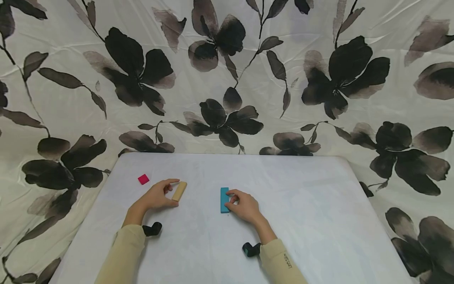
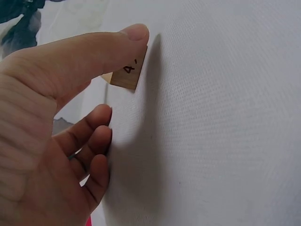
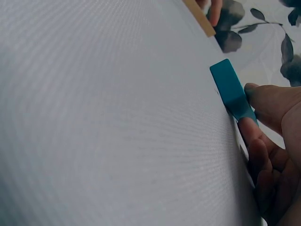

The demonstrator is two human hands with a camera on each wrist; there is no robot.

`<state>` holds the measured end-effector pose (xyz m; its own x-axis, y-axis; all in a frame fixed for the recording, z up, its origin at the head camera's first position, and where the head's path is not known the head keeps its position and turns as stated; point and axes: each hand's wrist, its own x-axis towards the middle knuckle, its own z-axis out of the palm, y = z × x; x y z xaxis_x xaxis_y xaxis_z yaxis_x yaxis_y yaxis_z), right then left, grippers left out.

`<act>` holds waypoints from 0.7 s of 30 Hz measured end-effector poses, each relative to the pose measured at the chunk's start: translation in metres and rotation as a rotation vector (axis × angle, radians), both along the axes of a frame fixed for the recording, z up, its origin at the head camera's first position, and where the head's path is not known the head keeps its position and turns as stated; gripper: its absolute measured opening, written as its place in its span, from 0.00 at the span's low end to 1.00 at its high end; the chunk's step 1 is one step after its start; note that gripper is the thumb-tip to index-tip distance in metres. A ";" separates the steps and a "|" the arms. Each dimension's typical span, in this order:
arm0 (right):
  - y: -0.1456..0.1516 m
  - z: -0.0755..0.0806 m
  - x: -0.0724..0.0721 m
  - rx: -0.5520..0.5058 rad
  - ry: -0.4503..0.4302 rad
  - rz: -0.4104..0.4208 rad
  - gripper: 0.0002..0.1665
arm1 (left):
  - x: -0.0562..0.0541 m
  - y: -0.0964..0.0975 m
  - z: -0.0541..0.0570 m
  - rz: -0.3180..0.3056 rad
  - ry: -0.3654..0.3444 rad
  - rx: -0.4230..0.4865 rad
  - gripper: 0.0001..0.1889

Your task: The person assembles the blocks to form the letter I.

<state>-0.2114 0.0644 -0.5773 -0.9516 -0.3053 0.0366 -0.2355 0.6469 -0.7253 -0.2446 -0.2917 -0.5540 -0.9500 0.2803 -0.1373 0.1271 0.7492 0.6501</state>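
Observation:
My left hand [image 1: 157,196] is at the pale wooden block [image 1: 179,191], its thumb and index finger spanning the block's length and pinching it. The left wrist view shows a dark handwritten mark on this block [image 2: 128,75], with the thumb covering part of it; the other fingers curl loosely below. To the right, my right hand [image 1: 246,206] pinches the right side of a blue block [image 1: 224,200] between thumb and index finger. In the right wrist view the blue block [image 3: 230,87] lies on the white surface, its near end partly behind the fingers.
A small red square piece [image 1: 143,179] lies left of my left hand on the white table [image 1: 301,205]. Behind the table hangs a cloth with dark flowers [image 1: 227,118]. A black wrist device [image 1: 152,229] sits by the left cuff, and another black device [image 1: 251,249] by the right.

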 end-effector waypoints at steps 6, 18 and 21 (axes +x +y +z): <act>0.000 0.000 0.000 -0.001 0.005 -0.002 0.21 | -0.003 0.003 -0.002 0.001 0.015 0.010 0.45; 0.001 0.001 0.001 -0.004 0.010 0.011 0.21 | 0.000 0.012 -0.011 0.067 0.035 -0.018 0.47; 0.002 0.001 0.001 -0.006 0.011 0.006 0.21 | -0.002 0.013 -0.013 0.066 0.043 0.000 0.47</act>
